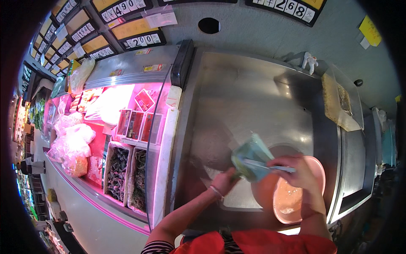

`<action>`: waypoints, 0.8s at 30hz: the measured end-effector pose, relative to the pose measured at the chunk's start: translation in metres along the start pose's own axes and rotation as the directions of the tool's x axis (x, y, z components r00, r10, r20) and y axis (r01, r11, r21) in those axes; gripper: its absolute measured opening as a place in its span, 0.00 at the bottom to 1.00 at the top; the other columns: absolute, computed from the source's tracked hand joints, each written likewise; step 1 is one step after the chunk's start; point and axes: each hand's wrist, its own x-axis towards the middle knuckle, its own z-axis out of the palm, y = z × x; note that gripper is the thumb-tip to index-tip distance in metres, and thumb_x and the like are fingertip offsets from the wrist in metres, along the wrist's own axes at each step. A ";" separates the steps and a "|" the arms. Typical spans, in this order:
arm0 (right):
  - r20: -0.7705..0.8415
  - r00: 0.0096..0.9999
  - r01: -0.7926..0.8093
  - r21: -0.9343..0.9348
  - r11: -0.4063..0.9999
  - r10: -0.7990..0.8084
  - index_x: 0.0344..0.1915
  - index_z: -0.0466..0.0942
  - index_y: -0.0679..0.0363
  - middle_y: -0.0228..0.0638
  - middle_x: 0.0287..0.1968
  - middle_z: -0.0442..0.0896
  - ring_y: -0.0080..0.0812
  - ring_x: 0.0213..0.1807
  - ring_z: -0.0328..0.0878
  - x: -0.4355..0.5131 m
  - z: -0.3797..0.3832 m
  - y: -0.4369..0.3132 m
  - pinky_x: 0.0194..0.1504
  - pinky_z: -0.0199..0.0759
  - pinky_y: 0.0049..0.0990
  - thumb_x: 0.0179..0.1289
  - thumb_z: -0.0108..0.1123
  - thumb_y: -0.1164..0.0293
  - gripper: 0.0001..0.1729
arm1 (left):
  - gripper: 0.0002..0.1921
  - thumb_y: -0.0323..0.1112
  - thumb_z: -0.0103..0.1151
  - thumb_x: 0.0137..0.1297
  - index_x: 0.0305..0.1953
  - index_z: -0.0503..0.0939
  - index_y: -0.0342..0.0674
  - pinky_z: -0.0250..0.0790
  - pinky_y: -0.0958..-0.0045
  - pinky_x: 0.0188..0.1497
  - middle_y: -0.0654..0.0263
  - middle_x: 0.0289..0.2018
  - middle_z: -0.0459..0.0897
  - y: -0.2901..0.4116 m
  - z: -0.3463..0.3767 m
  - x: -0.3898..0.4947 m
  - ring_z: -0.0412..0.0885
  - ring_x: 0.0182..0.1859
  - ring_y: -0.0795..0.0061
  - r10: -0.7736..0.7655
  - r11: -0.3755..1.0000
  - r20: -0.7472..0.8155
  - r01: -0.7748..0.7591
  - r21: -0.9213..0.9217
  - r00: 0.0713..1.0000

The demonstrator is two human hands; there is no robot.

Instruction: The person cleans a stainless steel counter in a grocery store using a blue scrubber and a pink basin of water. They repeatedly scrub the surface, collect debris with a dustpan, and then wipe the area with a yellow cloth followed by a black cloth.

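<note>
Over a stainless steel sink [250, 101], a translucent green-blue object [255, 152], perhaps a plastic scoop or container, is between my hands; motion blur hides its exact kind. My left hand [224, 183] grips its lower left edge. In my right hand [296, 171] is a pale, slim, straight tool [269, 165] whose far end lies against the object; the tool's tip is too blurred to name. A pink plastic basin [279, 206] with shiny wet contents stands partly beneath my right forearm.
To the left, a lit display case [127, 209] holds packaged trays, plastic bags and bins of dark goods behind a clear panel [152, 152]. At the right rim is a clear plastic holder [352, 117] with a brownish block. Price boards [136, 35] hang on the wall.
</note>
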 end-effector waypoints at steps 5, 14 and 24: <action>-0.277 0.913 -0.210 0.306 0.929 0.298 0.37 0.78 0.67 0.39 0.35 0.82 0.28 0.36 0.79 -0.059 -0.058 -0.004 0.39 0.75 0.25 0.54 0.62 0.77 0.10 | 0.16 0.44 0.51 0.60 0.42 0.68 0.40 0.70 0.52 0.37 0.51 0.32 0.80 0.086 0.065 0.019 0.79 0.35 0.49 0.069 0.971 0.299 -0.133 0.200 0.952; -0.509 0.618 -0.171 0.656 0.735 0.599 0.36 0.77 0.68 0.39 0.32 0.79 0.27 0.33 0.78 0.042 0.016 0.211 0.32 0.79 0.25 0.59 0.58 0.73 0.09 | 0.20 0.47 0.55 0.59 0.45 0.73 0.38 0.71 0.55 0.40 0.47 0.34 0.80 0.000 -0.006 -0.079 0.78 0.39 0.47 -0.401 0.910 0.101 0.383 0.156 0.911; -0.434 0.691 -0.058 0.764 0.643 0.578 0.38 0.76 0.69 0.39 0.31 0.79 0.28 0.30 0.78 0.251 0.130 0.218 0.29 0.77 0.24 0.59 0.58 0.71 0.11 | 0.19 0.48 0.56 0.58 0.38 0.73 0.37 0.69 0.52 0.35 0.47 0.29 0.79 -0.030 -0.025 -0.179 0.77 0.34 0.44 -0.602 0.783 -0.218 0.622 0.031 0.768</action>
